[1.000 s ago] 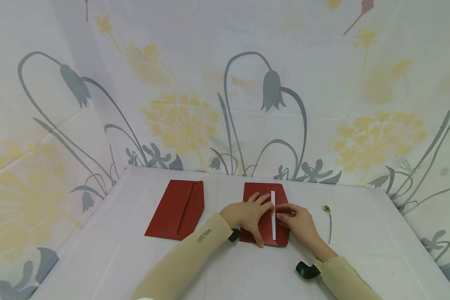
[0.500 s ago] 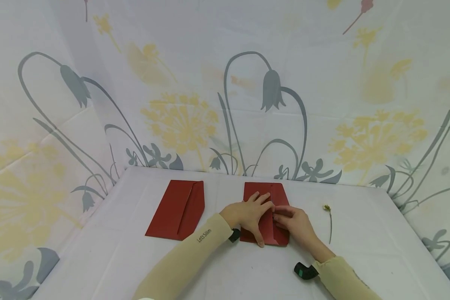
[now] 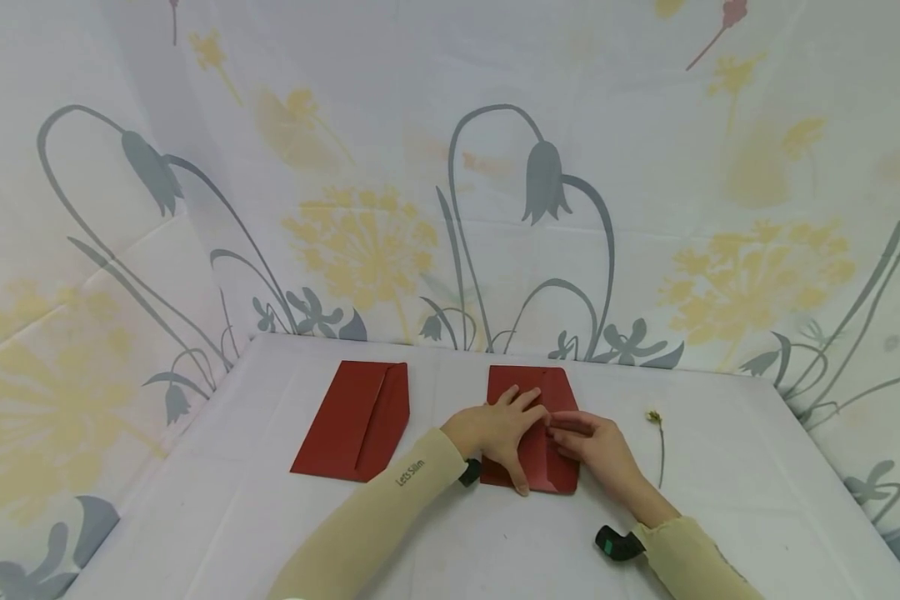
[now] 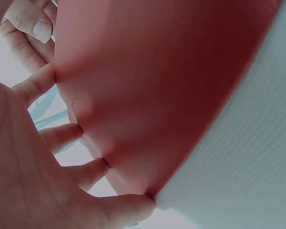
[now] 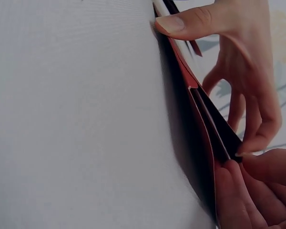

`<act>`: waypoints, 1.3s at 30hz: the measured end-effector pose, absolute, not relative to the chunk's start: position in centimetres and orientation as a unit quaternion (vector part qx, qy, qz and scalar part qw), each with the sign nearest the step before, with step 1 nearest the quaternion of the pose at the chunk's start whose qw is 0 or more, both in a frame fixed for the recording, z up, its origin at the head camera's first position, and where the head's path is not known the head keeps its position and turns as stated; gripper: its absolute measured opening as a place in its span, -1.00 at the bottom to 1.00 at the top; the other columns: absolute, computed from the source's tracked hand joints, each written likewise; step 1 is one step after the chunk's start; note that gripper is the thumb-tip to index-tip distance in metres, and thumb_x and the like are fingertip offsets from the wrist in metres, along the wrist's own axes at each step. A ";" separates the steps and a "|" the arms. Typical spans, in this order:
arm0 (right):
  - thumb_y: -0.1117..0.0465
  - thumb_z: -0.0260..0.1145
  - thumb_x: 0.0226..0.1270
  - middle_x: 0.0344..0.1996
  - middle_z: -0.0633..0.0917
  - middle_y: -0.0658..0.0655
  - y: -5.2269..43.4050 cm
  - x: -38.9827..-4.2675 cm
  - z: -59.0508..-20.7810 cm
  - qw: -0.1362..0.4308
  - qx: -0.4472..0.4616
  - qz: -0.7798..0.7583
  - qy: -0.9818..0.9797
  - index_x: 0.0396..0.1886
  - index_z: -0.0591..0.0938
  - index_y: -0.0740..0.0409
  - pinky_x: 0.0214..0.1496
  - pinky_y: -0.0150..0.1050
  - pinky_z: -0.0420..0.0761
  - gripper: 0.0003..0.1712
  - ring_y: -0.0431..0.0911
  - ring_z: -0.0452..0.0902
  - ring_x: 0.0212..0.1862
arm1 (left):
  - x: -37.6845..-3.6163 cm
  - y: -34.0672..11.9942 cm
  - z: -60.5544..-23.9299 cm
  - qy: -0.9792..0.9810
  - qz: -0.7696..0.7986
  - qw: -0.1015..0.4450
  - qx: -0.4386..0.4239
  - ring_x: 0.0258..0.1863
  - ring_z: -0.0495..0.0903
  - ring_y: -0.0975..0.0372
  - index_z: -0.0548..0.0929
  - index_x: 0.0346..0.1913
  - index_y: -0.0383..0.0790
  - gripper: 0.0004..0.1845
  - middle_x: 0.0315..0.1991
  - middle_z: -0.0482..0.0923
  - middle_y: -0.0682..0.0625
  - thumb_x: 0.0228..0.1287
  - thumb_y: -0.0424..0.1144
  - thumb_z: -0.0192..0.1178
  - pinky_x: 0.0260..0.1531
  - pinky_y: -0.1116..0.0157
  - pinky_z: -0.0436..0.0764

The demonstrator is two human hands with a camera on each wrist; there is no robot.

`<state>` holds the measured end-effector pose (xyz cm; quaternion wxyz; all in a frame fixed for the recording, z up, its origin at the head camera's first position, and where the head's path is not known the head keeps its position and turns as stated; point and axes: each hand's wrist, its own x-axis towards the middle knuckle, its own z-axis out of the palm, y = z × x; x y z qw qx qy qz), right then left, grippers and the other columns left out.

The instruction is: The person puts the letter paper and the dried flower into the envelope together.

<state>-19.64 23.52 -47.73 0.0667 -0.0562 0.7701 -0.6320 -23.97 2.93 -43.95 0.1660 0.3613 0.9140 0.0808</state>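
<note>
A red envelope (image 3: 561, 392) lies on the table with its flap spread to the right. My left hand (image 3: 501, 427) presses on its body, fingers spread, and in the left wrist view several fingertips dent the red paper. At the pocket's mouth my right hand (image 3: 603, 450) has its fingertips and thumb bent around the edge. The right wrist view shows right-hand fingers (image 5: 233, 193) inside the opening, against a thin pale edge (image 5: 213, 123) within the pocket. The rest of that insert is hidden inside.
A second red envelope (image 3: 345, 418) lies to the left, beside my left forearm (image 3: 378, 508). To the right is a small dried yellow flower (image 3: 652, 416) on a thin stem. A flower-printed cloth (image 3: 420, 167) rises behind the white table (image 3: 487, 550).
The white strip visible at the envelope's mouth one second ago has slid left into the pocket, out of sight from above. My right fingers moved slightly left with it; my left hand stayed put.
</note>
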 end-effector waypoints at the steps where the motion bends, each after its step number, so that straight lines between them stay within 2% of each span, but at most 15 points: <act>1: 0.33 0.31 0.39 0.13 0.62 0.36 23.7 -19.6 -47.7 0.066 -0.057 -0.629 0.772 0.24 0.51 0.40 0.01 -0.20 0.65 -0.53 0.02 0.63 0.10 | -24.0 2.9 -44.0 0.914 0.080 0.166 0.361 0.56 -0.19 -0.04 0.29 0.29 0.21 0.01 0.60 -0.18 0.08 -0.29 0.32 0.56 0.25 -0.12 0.39; 8: 0.29 0.33 0.40 0.10 0.64 0.37 25.9 -19.3 -46.8 0.043 -0.043 -0.604 0.794 0.22 0.54 0.39 -0.02 -0.25 0.66 -0.54 -0.01 0.66 0.05 | -24.0 3.0 -43.9 0.916 0.078 0.163 0.359 0.56 -0.16 -0.03 0.28 0.32 0.23 0.04 0.60 -0.16 0.09 -0.30 0.32 0.57 0.22 -0.06 0.44; 17: 0.31 0.28 0.43 0.16 0.58 0.42 30.6 -17.9 -45.8 0.005 -0.013 -0.590 0.807 0.25 0.47 0.50 -0.03 -0.37 0.63 -0.51 -0.36 0.64 -0.03 | -23.8 3.0 -43.9 0.917 0.078 0.161 0.357 0.56 -0.14 -0.04 0.30 0.25 0.24 -0.02 0.59 -0.14 0.09 -0.30 0.31 0.58 0.17 -0.03 0.49; 22: 0.24 0.29 0.45 0.18 0.60 0.25 33.3 -16.9 -45.5 -0.020 0.005 -0.569 0.822 0.24 0.46 0.52 -0.06 -0.41 0.63 -0.48 -0.43 0.62 -0.07 | -23.8 3.0 -43.9 0.918 0.075 0.160 0.356 0.56 -0.14 -0.03 0.31 0.22 0.25 -0.04 0.59 -0.13 0.10 -0.31 0.31 0.58 0.14 -0.01 0.52; 27: 0.22 0.35 0.40 -0.07 0.73 -0.05 35.6 -16.2 -45.5 -0.043 0.034 -0.550 0.833 0.21 0.48 0.54 -0.14 -0.45 0.63 -0.44 -0.49 0.61 -0.14 | -23.9 3.0 -43.9 0.917 0.074 0.158 0.358 0.55 -0.13 -0.05 0.32 0.21 0.25 -0.04 0.59 -0.11 0.08 -0.31 0.31 0.58 0.17 -0.05 0.49; 33: 0.19 0.41 0.34 -0.22 0.70 -0.32 37.9 -15.9 -45.6 -0.065 0.060 -0.532 0.842 0.17 0.50 0.55 -0.21 -0.51 0.61 -0.41 -0.54 0.58 -0.21 | -24.0 3.1 -44.0 0.917 0.074 0.158 0.358 0.55 -0.13 -0.05 0.31 0.20 0.25 -0.05 0.59 -0.12 0.08 -0.32 0.31 0.59 0.20 -0.07 0.45; 36: 0.19 0.41 0.34 -0.21 0.73 -0.21 38.7 -15.8 -45.8 -0.057 0.076 -0.514 0.852 0.17 0.50 0.54 -0.23 -0.50 0.62 -0.42 -0.54 0.57 -0.24 | -24.0 3.1 -44.0 0.918 0.071 0.158 0.357 0.55 -0.14 -0.04 0.31 0.20 0.25 -0.05 0.59 -0.12 0.09 -0.31 0.32 0.58 0.19 -0.07 0.47; 39: 0.11 0.40 0.35 -0.15 0.75 0.00 39.1 -15.9 -46.1 -0.031 0.093 -0.465 0.880 0.17 0.53 0.49 -0.27 -0.45 0.61 -0.41 -0.54 0.53 -0.29 | -24.0 3.1 -44.1 0.918 0.069 0.158 0.357 0.55 -0.14 -0.04 0.31 0.20 0.25 -0.05 0.59 -0.12 0.08 -0.31 0.32 0.58 0.17 -0.06 0.49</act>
